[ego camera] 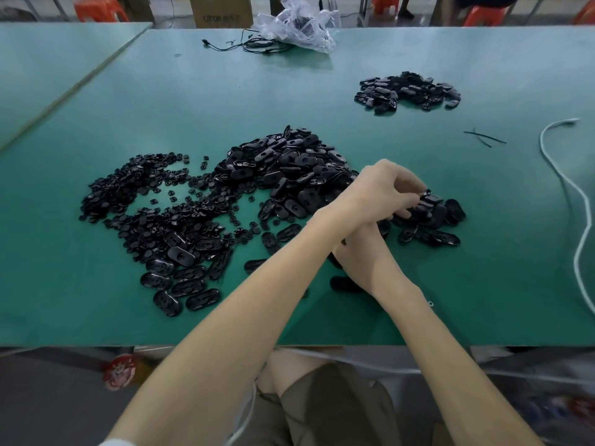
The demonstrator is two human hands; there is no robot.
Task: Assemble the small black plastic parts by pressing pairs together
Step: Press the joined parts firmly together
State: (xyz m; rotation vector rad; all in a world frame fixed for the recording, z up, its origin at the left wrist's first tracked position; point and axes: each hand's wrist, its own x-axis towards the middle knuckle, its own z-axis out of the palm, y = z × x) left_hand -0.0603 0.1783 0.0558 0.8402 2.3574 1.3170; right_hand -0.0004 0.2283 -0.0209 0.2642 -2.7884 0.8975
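— How is the light?
— Fairly bright and even, from overhead. The forearms (257,300) cast soft shadows on the green table (467,300), and the black parts (289,169) carry small glints.
— Is it sharp?
— In the centre, yes. The far background and the bottom corners blur, and the wide lens stretches the edges.

Both forearms bare, crossed just right of the heap of oval parts (289,175). Left forearm runs up from the lower left and lies over the right wrist. Left hand (384,188) sits at the heap's right edge, knuckles up, fingers curled down; fingertips (415,196) pinch a small black part (426,194). Right forearm enters from the lower right, angled toward the heap's near right corner. Right hand (357,249) mostly hidden under the left wrist; finger pose not readable.
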